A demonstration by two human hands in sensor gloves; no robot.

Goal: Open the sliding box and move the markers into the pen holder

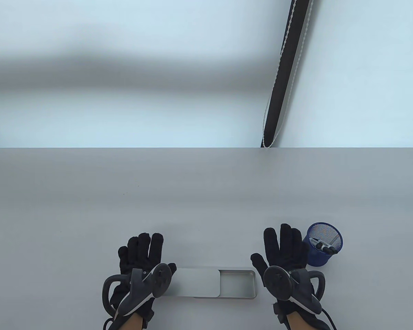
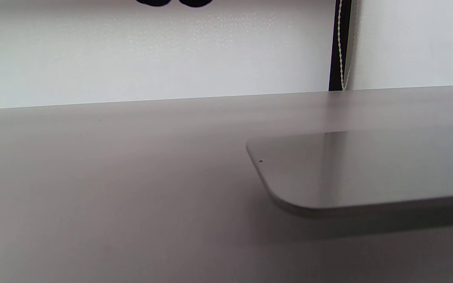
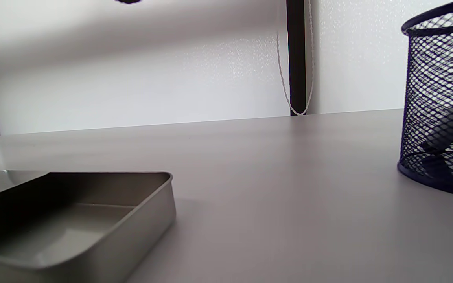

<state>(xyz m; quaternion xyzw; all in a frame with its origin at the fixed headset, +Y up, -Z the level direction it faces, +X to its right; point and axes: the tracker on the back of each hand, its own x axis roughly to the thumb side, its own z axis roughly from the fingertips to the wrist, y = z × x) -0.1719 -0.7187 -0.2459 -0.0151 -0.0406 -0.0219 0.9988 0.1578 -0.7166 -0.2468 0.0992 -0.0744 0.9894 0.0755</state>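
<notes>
A flat metal sliding box (image 1: 237, 283) lies near the table's front edge, its lid (image 1: 198, 282) slid to the left so the right part of the tray shows bare inside (image 3: 73, 232). The lid's corner fills the right of the left wrist view (image 2: 348, 173). A blue mesh pen holder (image 1: 321, 245) stands to the right with markers (image 1: 325, 246) leaning inside it; its mesh wall (image 3: 439, 102) shows close up. My left hand (image 1: 141, 252) lies flat with straight fingers left of the box. My right hand (image 1: 284, 245) lies flat between box and holder. Neither holds anything.
The grey table (image 1: 206, 192) stretches back to a white wall. A black pole with a white beaded cord (image 1: 285, 75) hangs behind the table's far edge, right of centre.
</notes>
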